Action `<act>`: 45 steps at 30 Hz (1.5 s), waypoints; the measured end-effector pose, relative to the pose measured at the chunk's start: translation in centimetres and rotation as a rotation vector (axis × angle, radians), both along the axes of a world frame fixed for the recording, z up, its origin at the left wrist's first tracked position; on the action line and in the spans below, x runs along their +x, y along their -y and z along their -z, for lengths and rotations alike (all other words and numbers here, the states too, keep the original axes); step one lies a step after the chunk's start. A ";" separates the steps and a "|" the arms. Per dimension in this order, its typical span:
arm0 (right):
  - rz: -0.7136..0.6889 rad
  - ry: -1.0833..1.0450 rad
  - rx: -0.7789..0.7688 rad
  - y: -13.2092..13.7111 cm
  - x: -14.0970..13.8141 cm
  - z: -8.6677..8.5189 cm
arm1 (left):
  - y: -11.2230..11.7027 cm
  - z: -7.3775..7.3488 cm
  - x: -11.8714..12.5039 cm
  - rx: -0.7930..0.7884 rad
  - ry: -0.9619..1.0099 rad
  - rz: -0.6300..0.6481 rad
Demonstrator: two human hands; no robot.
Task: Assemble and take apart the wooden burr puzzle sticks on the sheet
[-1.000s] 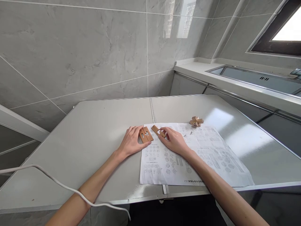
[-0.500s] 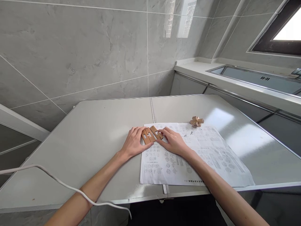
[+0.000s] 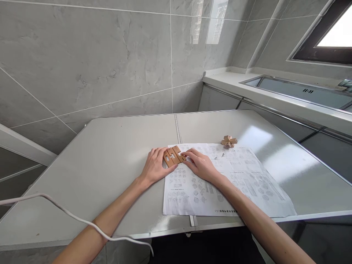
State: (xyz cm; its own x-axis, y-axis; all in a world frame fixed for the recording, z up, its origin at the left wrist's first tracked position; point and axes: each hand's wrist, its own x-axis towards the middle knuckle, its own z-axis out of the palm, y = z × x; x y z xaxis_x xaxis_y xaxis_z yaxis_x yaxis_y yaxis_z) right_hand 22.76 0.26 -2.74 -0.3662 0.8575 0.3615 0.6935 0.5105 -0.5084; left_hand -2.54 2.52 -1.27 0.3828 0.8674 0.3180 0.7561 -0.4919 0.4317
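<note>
Three flat wooden puzzle pieces with cut-out slots lie side by side at the upper left corner of a printed sheet. My left hand grips them from the left, fingers along the far edge and thumb along the near edge. On the other side, my right hand has its thumb and fingertips on the rightmost piece, which has an open notch and a dark mark at its near end. The pieces appear to touch one another.
An assembled wooden burr puzzle stands at the sheet's far edge. A white cable crosses over my left forearm. The folding table has a seam down its middle. Behind it on the right is a counter with a sink.
The rightmost piece has moved left against the other two, closing the gap between them. My right hand has shifted slightly left with it. My left hand keeps its hold.
</note>
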 end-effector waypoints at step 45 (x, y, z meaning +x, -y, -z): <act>0.413 -2.044 -0.509 -4.0 6.8 -0.5 | 1.7 -1.7 0.9 0.127 0.045 0.430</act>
